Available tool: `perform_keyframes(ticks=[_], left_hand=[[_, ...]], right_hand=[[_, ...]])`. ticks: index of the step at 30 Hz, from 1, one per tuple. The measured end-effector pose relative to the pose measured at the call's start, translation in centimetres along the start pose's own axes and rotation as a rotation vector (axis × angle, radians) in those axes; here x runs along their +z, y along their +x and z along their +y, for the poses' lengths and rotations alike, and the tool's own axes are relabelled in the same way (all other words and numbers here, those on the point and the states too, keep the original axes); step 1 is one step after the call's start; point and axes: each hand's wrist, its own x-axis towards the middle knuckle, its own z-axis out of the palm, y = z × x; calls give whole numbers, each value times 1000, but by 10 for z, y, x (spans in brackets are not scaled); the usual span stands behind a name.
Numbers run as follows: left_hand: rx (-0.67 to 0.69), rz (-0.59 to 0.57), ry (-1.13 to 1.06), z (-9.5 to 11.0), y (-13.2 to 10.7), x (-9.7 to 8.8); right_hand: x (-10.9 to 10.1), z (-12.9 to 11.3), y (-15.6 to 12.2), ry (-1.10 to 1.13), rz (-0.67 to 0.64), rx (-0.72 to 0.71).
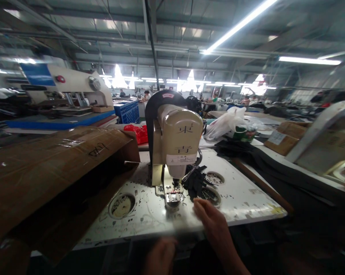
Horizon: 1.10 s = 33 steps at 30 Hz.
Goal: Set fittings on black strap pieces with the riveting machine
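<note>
A beige sewing machine (176, 143) stands on a white worktable (241, 194), its needle and presser foot (174, 196) lit from above. My right hand (211, 221) rests on the table's front edge just right of the foot, fingers together and lying flat, nothing visibly in them. A heap of small black fabric pieces (196, 181) lies just beyond its fingertips. My left hand (161, 256) sits low, below the table edge, blurred, and its fingers do not show.
A large open cardboard box (46, 168) leans over the table's left side. Dark cloth (264, 160), a wooden stick (264, 185) and a white plastic bag (232, 122) lie to the right. Another machine (324, 141) stands at far right; a press (66, 88) stands at back left.
</note>
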Motion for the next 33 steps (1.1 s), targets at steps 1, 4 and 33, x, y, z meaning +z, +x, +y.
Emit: perform_keyframes(ticks=[1,4,33], left_hand=[[21,17,3,8,0,-2],[56,17,-8,25,-1,-3],[84,50,16,60,-4,4]], right_hand=[[5,2,-17,9,-137,32],[21,5,-54,84,-360,96],[30,-19,-60,174,-307,134]])
